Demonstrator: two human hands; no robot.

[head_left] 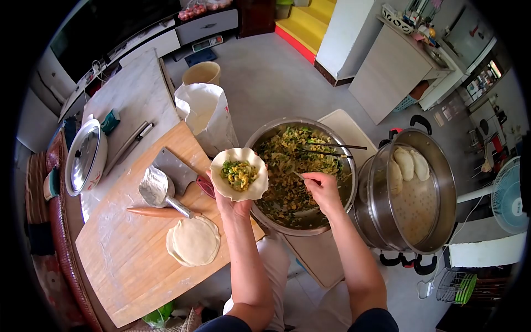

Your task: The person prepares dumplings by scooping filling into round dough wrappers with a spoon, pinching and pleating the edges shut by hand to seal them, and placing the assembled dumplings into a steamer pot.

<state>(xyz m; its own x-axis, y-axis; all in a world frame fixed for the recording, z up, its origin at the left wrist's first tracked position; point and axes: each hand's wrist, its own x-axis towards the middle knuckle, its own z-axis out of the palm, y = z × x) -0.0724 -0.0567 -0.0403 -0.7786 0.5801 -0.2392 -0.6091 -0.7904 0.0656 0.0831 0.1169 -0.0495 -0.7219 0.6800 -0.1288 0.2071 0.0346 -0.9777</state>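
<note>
My left hand (234, 207) cups a round dough wrapper (220, 183) from below, its edge wavy and raised. A mound of chopped green and yellow filling (239, 175) lies in the middle of it. With closed fingers my right hand (324, 191) grips the handle of a spoon (300, 175), whose bowl end is down in the filling. That filling sits in a large steel bowl (354, 188), where a pair of dark chopsticks (345, 146) leans over the rim. Flat dough rounds (193, 242) are stacked on the wooden board (133, 276) to the left.
On the board lie a rolling pin (149, 212), a flour scoop (156, 187) and a cleaver (174, 169). A flour bag (218, 124) stands behind. To the right, a steel steamer (381, 193) holds several folded dumplings (405, 163). A fan (508, 193) is at far right.
</note>
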